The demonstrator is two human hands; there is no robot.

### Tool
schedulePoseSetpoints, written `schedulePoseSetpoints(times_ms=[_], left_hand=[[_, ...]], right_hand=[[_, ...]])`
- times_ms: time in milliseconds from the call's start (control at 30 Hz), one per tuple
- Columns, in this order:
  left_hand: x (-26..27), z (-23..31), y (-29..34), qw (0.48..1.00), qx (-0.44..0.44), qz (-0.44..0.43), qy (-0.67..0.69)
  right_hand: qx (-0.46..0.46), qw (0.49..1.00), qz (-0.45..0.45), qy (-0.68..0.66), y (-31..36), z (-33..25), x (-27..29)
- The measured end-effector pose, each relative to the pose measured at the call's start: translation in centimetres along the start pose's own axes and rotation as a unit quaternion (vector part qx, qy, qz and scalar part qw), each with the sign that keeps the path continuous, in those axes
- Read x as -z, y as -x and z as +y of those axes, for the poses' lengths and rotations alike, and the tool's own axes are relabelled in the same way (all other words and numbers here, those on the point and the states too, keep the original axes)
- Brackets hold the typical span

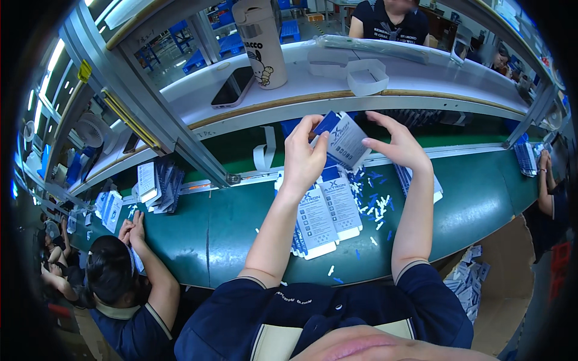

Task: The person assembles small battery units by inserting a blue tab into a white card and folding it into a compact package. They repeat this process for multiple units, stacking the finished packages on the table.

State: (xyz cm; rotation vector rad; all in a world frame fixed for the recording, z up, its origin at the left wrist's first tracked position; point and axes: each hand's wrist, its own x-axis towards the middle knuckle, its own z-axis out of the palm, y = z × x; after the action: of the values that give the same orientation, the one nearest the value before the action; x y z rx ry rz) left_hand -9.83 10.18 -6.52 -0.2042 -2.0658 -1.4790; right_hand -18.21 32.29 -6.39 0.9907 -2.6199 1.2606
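My left hand (304, 153) grips a blue-and-white flat printed carton (349, 143) by its left edge, holding it tilted above the bench; whether it is one carton or several together I cannot tell. My right hand (402, 143) is open on the other side, thumb and fingers apart, the thumb close to the carton's right edge. Below them, two side-by-side piles of similar flat cartons, the left pile (314, 222) and the right pile (341, 204), lie on the green bench. Small blue and white paper scraps (376, 210) are strewn right of the piles.
More cartons (421, 183) lie beyond my right forearm, and a stack (158, 185) stands at left. The shelf ahead holds a phone (233, 88), a tumbler (265, 54) and a white paper ring (367, 77). A cardboard bin (506, 283) sits lower right. A co-worker (129, 289) sits at left.
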Motion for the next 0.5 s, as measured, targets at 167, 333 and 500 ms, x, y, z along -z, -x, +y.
schedulePoseSetpoints(times_ms=[167,333,500], left_hand=[[0.4,-0.5,-0.2,0.985,-0.048,0.085,0.145],[0.8,1.1,0.1,0.968,0.009,0.054,0.243],[0.6,0.8,0.0,0.972,-0.025,0.035,0.232]], right_hand=[[0.145,0.983,0.085,0.080,0.1,-5.9,-3.2],[0.147,0.965,0.157,0.148,0.0,-6.6,-3.7],[0.158,0.954,0.190,0.168,0.0,-6.6,-3.5]])
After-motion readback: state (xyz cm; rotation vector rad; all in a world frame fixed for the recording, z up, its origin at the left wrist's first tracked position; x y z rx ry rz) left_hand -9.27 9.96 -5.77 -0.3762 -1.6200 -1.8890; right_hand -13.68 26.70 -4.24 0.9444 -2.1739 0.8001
